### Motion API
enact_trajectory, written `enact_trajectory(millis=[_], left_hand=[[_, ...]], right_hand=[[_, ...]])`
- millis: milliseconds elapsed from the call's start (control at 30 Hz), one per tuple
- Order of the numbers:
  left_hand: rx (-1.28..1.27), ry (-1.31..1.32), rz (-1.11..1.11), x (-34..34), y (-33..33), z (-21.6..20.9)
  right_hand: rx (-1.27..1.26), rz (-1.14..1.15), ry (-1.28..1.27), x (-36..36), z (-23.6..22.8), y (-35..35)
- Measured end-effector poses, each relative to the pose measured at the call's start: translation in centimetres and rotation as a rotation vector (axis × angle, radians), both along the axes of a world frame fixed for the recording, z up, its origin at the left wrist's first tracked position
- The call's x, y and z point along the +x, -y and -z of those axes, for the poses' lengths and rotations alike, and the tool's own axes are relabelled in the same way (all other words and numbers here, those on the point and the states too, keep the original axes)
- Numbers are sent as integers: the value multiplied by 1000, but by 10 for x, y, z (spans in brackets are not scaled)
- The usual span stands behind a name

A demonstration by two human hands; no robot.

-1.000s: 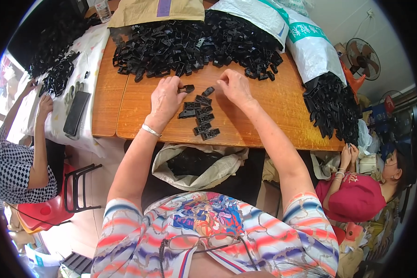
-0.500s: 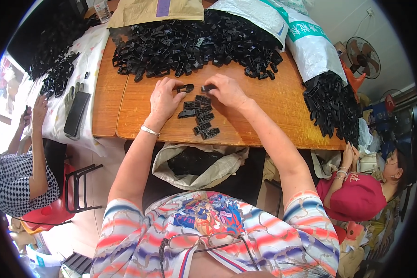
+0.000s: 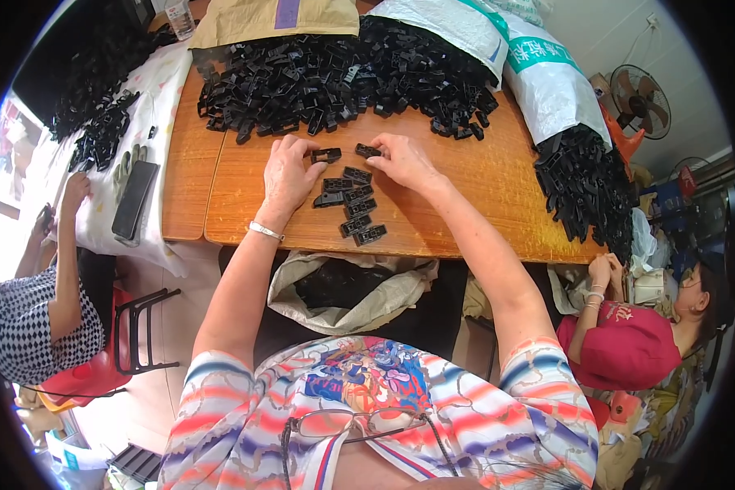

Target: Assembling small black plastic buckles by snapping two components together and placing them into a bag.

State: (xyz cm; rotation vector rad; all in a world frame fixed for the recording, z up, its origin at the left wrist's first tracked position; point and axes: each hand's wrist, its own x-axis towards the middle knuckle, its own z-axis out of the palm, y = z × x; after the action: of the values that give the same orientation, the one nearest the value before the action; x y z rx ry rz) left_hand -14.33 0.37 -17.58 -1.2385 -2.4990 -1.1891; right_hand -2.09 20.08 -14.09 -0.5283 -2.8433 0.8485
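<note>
My left hand pinches a small black plastic part between thumb and fingers, just above the table. Facing it, my right hand grips another black plastic part by its right end. The two parts are a short gap apart, roughly level with each other. Between my hands and nearer to me lies a loose cluster of several assembled-looking black plastic pieces, some side by side, others trailing toward the table's front edge.
A wide heap of black parts spills from bags across the far table. An open white sack with dark contents sits at my lap. Co-workers sit left and right; a second heap lies beside the right one. A dark flat case rests left.
My right hand has shifted slightly, and more of its black part now shows. My left hand stays nearly in place. Both co-workers' hands have moved a little.
</note>
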Motion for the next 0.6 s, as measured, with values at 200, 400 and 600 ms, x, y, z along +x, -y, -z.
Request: enact_trajectory(millis=[200,400,600], left_hand=[[-28,2,6,0,-3,-1],[-36,14,5,0,-5,-1],[-35,10,7,-1,0,0]], right_hand=[[129,-46,-189,-10,5,10],[126,-150,-256,-34,11,32],[309,-246,-182,-37,0,37]])
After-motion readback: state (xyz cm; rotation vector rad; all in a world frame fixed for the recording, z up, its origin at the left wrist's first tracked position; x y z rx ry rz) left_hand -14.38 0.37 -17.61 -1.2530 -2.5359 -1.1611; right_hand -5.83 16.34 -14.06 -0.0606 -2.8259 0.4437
